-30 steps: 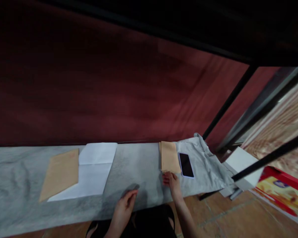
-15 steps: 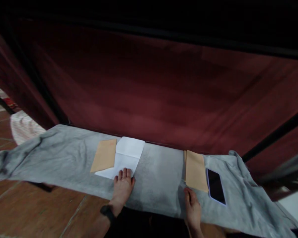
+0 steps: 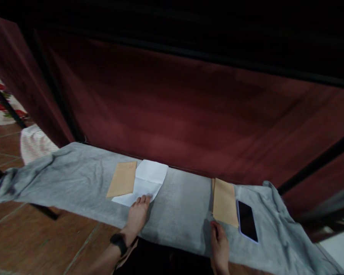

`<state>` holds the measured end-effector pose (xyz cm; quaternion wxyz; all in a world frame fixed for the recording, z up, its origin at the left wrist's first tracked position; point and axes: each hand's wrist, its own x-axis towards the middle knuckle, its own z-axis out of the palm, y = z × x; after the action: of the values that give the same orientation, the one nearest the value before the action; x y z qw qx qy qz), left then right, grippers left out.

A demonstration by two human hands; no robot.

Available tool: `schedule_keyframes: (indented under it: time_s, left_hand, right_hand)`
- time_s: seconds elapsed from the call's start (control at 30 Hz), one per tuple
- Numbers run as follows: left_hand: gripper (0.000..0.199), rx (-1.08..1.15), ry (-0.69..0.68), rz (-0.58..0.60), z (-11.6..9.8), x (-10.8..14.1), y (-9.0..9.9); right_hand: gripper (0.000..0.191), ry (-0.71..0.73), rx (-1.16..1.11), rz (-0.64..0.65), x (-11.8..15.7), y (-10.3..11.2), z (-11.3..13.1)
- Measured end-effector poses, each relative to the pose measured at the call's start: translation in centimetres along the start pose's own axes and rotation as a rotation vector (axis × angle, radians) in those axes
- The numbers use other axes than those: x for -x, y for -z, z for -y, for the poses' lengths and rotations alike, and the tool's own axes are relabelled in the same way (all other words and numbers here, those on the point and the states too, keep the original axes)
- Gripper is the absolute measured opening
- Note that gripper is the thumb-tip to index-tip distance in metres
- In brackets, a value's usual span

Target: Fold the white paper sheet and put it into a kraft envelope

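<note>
A creased white sheet of paper [image 3: 146,179] lies on the grey cloth, its left side meeting a brown envelope [image 3: 122,178]. My left hand [image 3: 138,214], with a dark band on the wrist, has its fingers bent over the paper's near edge, and that edge looks slightly raised. Farther right lies a small stack of brown envelopes [image 3: 225,202]. Just below the stack's near edge, my right hand [image 3: 219,244] hovers with loosely curled fingers; nothing shows in them. Beside that stack rests a phone [image 3: 247,220] in a pale purple case, screen dark.
The grey cloth [image 3: 183,206] covers a long, narrow bench. Behind it stands a dark red panel [image 3: 172,122] with black frame bars. Striped fabric [image 3: 38,144] hangs at the far left, above the brown tiled floor [image 3: 54,244].
My left fingers, flatter on the paper before, are now drawn back and curled at its near edge. My right hand stays by the envelope stack. The head view has shifted slightly.
</note>
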<state>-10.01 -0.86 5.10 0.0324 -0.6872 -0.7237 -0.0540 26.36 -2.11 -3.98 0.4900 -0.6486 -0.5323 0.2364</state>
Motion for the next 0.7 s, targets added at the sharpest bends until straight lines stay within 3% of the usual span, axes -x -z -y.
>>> schedule_keyframes:
  time_s: [0.17, 0.3, 0.37, 0.53, 0.7]
  left_hand:
    - [0.061, 0.098, -0.232, -0.003, -3.7, 2.2, -0.5]
    - [0.066, 0.174, -0.392, 0.006, -7.8, 4.7, -1.3]
    - [0.065, 0.202, -0.456, 0.003, -8.9, 5.6, -1.5]
    - [0.058, 0.241, -0.577, -0.062, -9.4, 7.1, -1.9]
    - [0.05, 0.225, -0.622, -0.225, -7.2, 7.5, -2.7]
  right_hand:
    - [0.055, 0.042, -0.053, -0.018, 0.8, -1.9, 1.0]
    - [0.044, 0.233, -0.023, 0.128, 2.2, -4.2, 2.9]
    - [0.051, 0.341, 0.045, 0.217, 2.7, -5.2, 4.0]
    - [0.07, 0.508, 0.167, 0.322, 2.5, -6.6, 6.0]
    - [0.057, 0.531, 0.085, 0.355, 1.2, -7.1, 6.6]
